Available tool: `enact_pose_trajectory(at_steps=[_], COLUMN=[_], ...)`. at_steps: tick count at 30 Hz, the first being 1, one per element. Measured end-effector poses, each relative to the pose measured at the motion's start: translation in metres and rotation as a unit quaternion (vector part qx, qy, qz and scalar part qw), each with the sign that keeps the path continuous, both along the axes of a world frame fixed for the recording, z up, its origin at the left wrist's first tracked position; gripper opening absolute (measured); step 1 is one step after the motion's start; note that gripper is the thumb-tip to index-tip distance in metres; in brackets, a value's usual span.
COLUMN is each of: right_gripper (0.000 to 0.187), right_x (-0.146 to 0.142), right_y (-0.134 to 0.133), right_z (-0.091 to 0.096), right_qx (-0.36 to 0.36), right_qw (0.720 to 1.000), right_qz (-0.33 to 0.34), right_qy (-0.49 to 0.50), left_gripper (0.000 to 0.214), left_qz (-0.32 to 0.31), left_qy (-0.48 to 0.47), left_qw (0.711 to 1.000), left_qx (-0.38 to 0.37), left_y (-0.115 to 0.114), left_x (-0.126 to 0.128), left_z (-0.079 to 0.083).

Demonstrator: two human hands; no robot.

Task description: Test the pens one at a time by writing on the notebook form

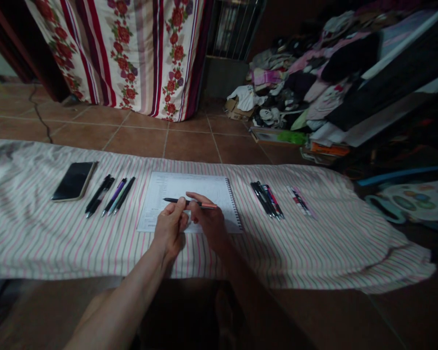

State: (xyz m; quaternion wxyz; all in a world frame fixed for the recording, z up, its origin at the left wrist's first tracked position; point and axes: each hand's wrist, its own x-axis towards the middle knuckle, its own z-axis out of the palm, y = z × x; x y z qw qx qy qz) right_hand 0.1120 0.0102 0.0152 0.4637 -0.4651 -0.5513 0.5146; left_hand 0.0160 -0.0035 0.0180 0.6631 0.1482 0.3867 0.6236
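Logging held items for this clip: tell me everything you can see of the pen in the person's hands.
The pen is slim, with a dark barrel and a pinkish-orange right end, plastic by its look. It lies level over the spiral notebook. The left hand pinches its middle, and the right hand holds the pinkish end. Its dark tip points left, free of both hands.

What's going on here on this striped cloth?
A person is holding one pen sideways between both hands. The left hand pinches it near the dark tip and the right hand holds the orange end. The pen is over a spiral notebook lying on a striped cloth. A phone and a row of spare pens lie to the left, and another bunch of pens lies to the right.
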Motion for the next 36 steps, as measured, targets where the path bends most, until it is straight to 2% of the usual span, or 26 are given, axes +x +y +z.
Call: enact_pose_trajectory(at_steps=[4,6,8,10,13,15,17,18,21,23,25,27,29,31,36], right_gripper=[0.036,0.039,0.040,0.038,0.030,0.026,0.026,0.026,0.027,0.026,0.029,0.032,0.032,0.032,0.030], right_x=[-0.002,0.000,0.003,0.005,0.005,0.004,0.003,0.003,0.002,0.000,-0.004,-0.009,-0.014,-0.019,-0.026], right_y=[0.006,0.012,0.019,0.027,0.034,0.038,0.041,0.043,0.050,0.053,0.056,0.058,0.061,0.064,0.074], right_z=[0.004,0.008,0.012,0.013,0.009,0.004,-0.001,-0.003,-0.006,-0.007,-0.008,-0.009,-0.013,-0.018,-0.032], right_qx=[0.007,-0.010,-0.035,-0.040,-0.014,0.008,0.021,0.022,0.024,0.034,0.039,0.031,0.017,0.008,0.015], right_qw=[0.999,0.992,0.980,0.972,0.966,0.965,0.965,0.964,0.962,0.962,0.964,0.968,0.973,0.977,0.984], right_qz=[-0.047,-0.106,-0.161,-0.186,-0.223,-0.235,-0.237,-0.238,-0.254,-0.261,-0.257,-0.243,-0.226,-0.206,-0.174], right_qy=[0.026,0.064,0.109,0.136,0.128,0.116,0.113,0.112,0.098,0.076,0.059,0.054,0.053,0.045,0.034], left_gripper=[0.039,0.040,0.040,0.037,0.028,0.023,0.019,0.018,0.022,0.023,0.022,0.020,0.018,0.016,0.017], left_qz=[-0.026,-0.030,-0.026,-0.020,-0.020,-0.020,-0.016,-0.008,-0.009,-0.012,-0.007,-0.004,-0.001,0.003,0.004], left_qy=[0.016,0.045,0.084,0.124,0.193,0.267,0.380,0.448,0.617,0.692,0.749,0.790,0.814,0.824,0.823], left_qw=[1.000,0.998,0.996,0.992,0.981,0.963,0.923,0.890,0.760,0.679,0.612,0.559,0.525,0.508,0.511], left_qx=[0.006,0.023,0.031,0.027,0.020,0.027,0.058,0.089,0.205,0.244,0.252,0.252,0.249,0.249,0.248], left_y=[0.001,0.002,0.002,0.002,0.003,0.004,0.005,0.005,0.004,0.004,0.004,0.005,0.005,0.006,0.007], left_x=[0.004,0.004,0.004,0.003,0.001,-0.002,-0.004,-0.005,-0.007,-0.008,-0.009,-0.011,-0.014,-0.019,-0.030], left_z=[0.000,0.000,0.000,-0.002,-0.008,-0.014,-0.020,-0.022,-0.028,-0.031,-0.032,-0.032,-0.033,-0.033,-0.037])
